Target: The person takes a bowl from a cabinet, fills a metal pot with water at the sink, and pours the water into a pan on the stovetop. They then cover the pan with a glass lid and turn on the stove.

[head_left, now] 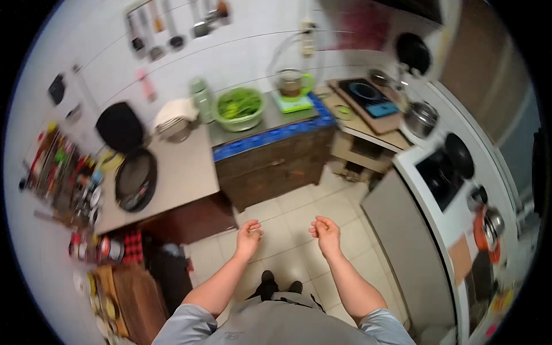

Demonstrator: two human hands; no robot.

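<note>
My left hand (249, 239) hovers over the tiled floor in front of my body, its fingers loosely curled and apart with nothing between them. At about the same height, my right hand (326, 236) is also held out in the air, fingers half bent and holding nothing visible. A gap separates the two hands, and neither touches any object. Beyond them stands a low wooden cabinet (270, 178) with a blue front edge. On its top are a green basin (241, 124) of leafy greens and a glass jug (290, 86) with a green handle on a green scale (292, 104).
To the left, a counter (178, 172) carries a dark frying pan (136, 179) and a spice rack (54, 172). An induction cooker (365, 92) and a steel pot (421, 119) stand back right. The white counter (437, 230) with a gas stove (440, 179) runs along the right.
</note>
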